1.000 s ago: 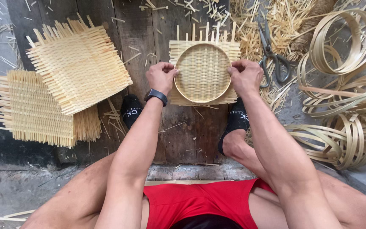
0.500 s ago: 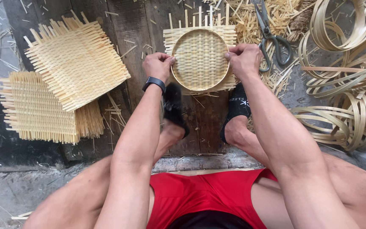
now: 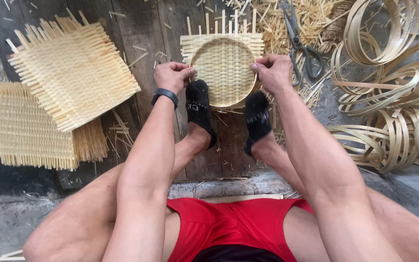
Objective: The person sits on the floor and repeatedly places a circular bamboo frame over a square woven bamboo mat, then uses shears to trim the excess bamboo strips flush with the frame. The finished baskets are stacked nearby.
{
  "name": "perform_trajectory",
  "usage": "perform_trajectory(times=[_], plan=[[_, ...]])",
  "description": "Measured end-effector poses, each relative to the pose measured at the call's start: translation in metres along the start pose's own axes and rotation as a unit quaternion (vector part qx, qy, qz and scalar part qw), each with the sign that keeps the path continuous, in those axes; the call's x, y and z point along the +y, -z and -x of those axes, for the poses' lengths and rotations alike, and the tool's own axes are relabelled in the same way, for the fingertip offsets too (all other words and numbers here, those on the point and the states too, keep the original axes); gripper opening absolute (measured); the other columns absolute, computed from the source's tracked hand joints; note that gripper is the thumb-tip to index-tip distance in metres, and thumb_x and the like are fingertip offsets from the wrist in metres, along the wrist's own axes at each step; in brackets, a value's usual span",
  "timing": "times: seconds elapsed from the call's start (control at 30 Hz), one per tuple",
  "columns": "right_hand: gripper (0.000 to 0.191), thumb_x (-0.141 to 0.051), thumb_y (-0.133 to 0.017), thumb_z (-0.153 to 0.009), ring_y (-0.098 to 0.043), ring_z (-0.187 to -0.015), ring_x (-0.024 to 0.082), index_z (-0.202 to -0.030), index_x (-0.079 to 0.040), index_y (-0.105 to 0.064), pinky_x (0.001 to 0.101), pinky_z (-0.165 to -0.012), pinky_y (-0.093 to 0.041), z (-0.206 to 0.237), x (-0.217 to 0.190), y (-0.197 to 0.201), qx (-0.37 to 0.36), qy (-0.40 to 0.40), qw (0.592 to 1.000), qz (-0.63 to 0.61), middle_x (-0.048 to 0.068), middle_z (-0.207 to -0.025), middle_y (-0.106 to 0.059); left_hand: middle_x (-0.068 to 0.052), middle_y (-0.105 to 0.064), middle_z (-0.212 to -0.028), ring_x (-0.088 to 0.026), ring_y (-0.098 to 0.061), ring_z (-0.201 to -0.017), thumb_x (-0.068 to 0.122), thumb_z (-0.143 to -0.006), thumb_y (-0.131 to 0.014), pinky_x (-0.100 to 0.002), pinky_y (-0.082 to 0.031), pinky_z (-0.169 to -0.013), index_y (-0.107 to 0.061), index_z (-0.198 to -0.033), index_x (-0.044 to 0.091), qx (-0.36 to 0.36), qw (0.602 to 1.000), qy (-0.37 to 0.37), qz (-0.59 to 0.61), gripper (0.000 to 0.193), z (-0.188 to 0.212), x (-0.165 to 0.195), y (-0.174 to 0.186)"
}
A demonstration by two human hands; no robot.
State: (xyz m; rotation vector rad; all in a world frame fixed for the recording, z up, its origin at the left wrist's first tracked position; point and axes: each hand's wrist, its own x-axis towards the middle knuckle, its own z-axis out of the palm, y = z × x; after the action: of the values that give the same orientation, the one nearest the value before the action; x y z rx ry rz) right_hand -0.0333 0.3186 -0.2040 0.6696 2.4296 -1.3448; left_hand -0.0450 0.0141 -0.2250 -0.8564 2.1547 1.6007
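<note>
woven bamboo mat with round hoop: lies flat on the dark wooden boards at upper centre of the frame; square mat under a round rim, so no clear long axis; loose strip ends stick out toward the top edge and to the sides.
left hand: clenched on the hoop's left edge, thumb pressing on the rim.
right hand: clenched on the hoop's right edge, thumb on the rim.
feet in black socks: toes press on the mat's lower edge, either side of centre.
stacked woven mats: upper left, the top one turned askew.
scissors: upper right, handles toward the bottom.
coiled bamboo strips: right side.
</note>
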Motion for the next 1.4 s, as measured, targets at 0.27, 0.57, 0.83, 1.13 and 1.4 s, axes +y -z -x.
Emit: perform_trajectory(times=[0.27, 0.57, 0.83, 1.13, 1.4], plan=[[0.018, -0.017, -0.088, -0.083, -0.067, -0.074, 0.016, -0.095, -0.005, -0.080, 0.0340, -0.071, -0.054, -0.010, -0.029, 0.023, -0.090, 0.022, 0.992, 0.087, 0.009, -0.085, -0.076, -0.009, -0.078, -0.081, -0.017, -0.073, -0.071, 0.013, -0.074, -0.089, -0.033, -0.061, -0.071, -0.082, -0.087, 0.005, -0.019, 0.974, -0.076, -0.215, 0.017, 0.010, 0.038, 0.005], [0.108, -0.045, -0.078, -0.068, -0.016, -0.148, 0.049, -0.152, 0.008, -0.037, 0.0607, -0.120, -0.011, 0.067, -0.062, -0.058, -0.152, 0.395, 0.811, 0.404, 0.033, -0.157, -0.018, -0.007, -0.071, -0.123, -0.029, -0.062, -0.115, 0.034, -0.098, -0.072, -0.042, -0.053, -0.099, -0.080, -0.114, 0.017, -0.030, 0.814, -0.527, -0.243, 0.024, -0.025, 0.058, -0.061], [0.090, -0.043, -0.068, -0.088, -0.017, -0.156, 0.046, -0.161, 0.001, -0.037, 0.0611, -0.128, -0.011, 0.061, -0.018, -0.082, -0.016, 0.474, 0.747, 0.466, 0.030, -0.165, -0.023, -0.001, -0.075, -0.099, -0.022, -0.073, -0.089, 0.037, -0.098, -0.068, -0.034, -0.058, -0.077, -0.078, -0.106, 0.019, -0.085, 0.920, -0.349, -0.158, 0.022, -0.028, 0.051, -0.070], [0.037, -0.043, -0.048, -0.112, -0.053, -0.116, 0.035, -0.117, -0.008, -0.058, 0.0510, -0.099, -0.046, -0.011, -0.083, -0.031, -0.067, 0.293, 0.912, 0.280, 0.020, -0.120, -0.057, -0.008, -0.065, -0.084, -0.028, -0.065, -0.077, 0.030, -0.104, -0.063, -0.039, -0.051, -0.069, -0.074, -0.103, 0.013, -0.144, 0.903, -0.357, -0.192, 0.020, -0.031, 0.063, -0.065], [0.048, -0.039, -0.034, -0.111, -0.064, -0.075, 0.043, -0.091, -0.006, -0.062, 0.0552, -0.074, -0.050, -0.054, -0.074, -0.055, -0.123, 0.108, 0.961, 0.222, 0.023, -0.080, -0.066, -0.009, -0.068, -0.075, -0.024, -0.065, -0.068, 0.027, -0.094, -0.070, -0.035, -0.049, -0.063, -0.079, -0.096, 0.008, -0.122, 0.953, -0.258, -0.097, 0.020, -0.045, 0.049, -0.077]])
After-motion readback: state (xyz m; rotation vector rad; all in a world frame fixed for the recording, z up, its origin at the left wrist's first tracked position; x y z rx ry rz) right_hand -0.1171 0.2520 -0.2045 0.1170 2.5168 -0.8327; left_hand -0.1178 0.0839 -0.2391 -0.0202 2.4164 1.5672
